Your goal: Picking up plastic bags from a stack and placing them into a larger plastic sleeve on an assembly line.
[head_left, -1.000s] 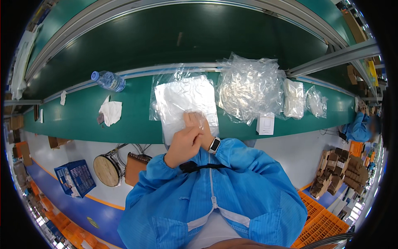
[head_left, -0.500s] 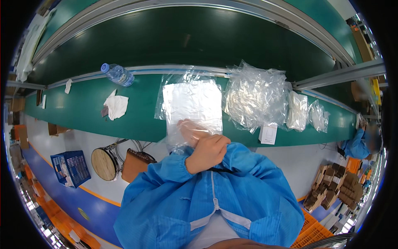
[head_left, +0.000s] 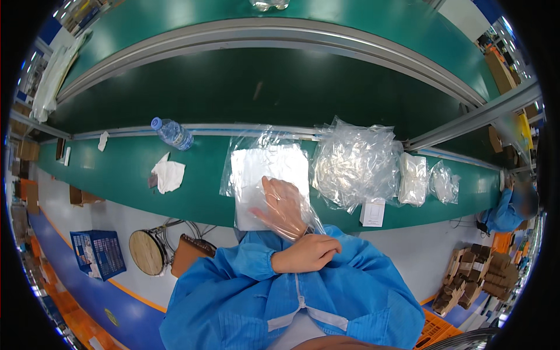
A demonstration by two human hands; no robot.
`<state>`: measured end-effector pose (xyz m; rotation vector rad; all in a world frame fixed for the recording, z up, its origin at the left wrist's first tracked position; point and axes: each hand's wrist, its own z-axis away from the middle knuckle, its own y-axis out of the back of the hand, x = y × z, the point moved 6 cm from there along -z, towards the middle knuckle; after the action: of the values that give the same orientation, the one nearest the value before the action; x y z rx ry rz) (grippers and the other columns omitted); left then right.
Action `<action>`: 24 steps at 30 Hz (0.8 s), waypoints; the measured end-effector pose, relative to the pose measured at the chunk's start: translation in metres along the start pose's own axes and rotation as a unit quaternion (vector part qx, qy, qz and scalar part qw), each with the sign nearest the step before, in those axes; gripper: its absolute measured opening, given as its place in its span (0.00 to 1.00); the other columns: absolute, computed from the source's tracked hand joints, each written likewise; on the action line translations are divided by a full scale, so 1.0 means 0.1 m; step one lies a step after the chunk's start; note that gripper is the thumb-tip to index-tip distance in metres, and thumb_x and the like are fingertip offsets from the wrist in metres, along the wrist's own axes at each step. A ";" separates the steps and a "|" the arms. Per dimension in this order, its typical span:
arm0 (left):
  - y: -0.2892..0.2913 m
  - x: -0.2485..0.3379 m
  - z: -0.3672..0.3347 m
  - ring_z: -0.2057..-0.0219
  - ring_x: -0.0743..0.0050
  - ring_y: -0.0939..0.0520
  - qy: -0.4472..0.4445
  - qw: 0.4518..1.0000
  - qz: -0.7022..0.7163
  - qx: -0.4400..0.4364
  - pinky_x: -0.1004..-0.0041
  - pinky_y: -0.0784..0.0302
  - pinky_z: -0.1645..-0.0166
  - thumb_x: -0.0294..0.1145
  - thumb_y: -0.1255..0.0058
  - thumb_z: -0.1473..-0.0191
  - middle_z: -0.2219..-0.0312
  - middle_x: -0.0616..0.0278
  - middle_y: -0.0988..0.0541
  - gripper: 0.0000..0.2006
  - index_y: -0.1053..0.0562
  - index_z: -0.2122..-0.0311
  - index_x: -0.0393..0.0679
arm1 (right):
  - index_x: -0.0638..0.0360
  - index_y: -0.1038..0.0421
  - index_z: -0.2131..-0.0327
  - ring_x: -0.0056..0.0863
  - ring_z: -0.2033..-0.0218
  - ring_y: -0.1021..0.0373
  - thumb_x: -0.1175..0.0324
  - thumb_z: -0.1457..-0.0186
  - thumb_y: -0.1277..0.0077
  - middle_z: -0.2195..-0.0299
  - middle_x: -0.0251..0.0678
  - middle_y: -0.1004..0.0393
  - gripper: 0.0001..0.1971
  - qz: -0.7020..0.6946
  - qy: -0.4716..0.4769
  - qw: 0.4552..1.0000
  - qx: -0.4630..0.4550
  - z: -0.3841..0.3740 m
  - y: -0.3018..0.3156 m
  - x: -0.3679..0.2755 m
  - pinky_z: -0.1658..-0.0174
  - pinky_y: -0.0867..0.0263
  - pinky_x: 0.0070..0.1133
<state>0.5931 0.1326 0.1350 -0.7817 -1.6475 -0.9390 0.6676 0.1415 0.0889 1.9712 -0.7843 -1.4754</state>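
My right hand (head_left: pixel 284 204) is inside a clear plastic bag (head_left: pixel 312 216), palm down with fingers spread. It lies over a white, shiny flat stack of sheets or bags (head_left: pixel 268 160) on the green table. More clear film covers the stack's far edge. My left hand (head_left: pixel 306 254) crosses over my right wrist, fingers curled in where the bag's film gathers; its fingertips are hidden. A dark band shows at the right wrist.
A pile of crumpled clear bags (head_left: pixel 356 169) lies right of the stack, with a white box (head_left: pixel 372 213) and two smaller plastic packs (head_left: pixel 413 179) nearby. Leftward are a water bottle (head_left: pixel 172 134) and white tissue (head_left: pixel 169 175). A person in blue (head_left: pixel 504 210) is at far right.
The right hand has straightened and spread inside the bag, showing more plainly. The left hand has moved toward my body along the right wrist. The view has tilted up.
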 end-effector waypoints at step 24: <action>0.61 -0.28 0.25 0.74 0.58 0.20 0.044 0.951 -0.227 0.206 0.64 0.25 0.70 0.19 0.45 0.45 0.73 0.54 0.21 0.14 0.22 0.52 0.37 | 0.58 0.37 0.34 0.60 0.30 0.52 0.46 0.39 0.50 0.30 0.55 0.47 0.36 0.305 -0.278 0.897 0.161 0.06 1.00 2.46 0.31 0.61 0.58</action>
<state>0.6407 0.1823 0.1161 -0.0737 -1.8968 -0.8762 0.7050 -0.1060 0.0014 1.2768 -1.8033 -1.5675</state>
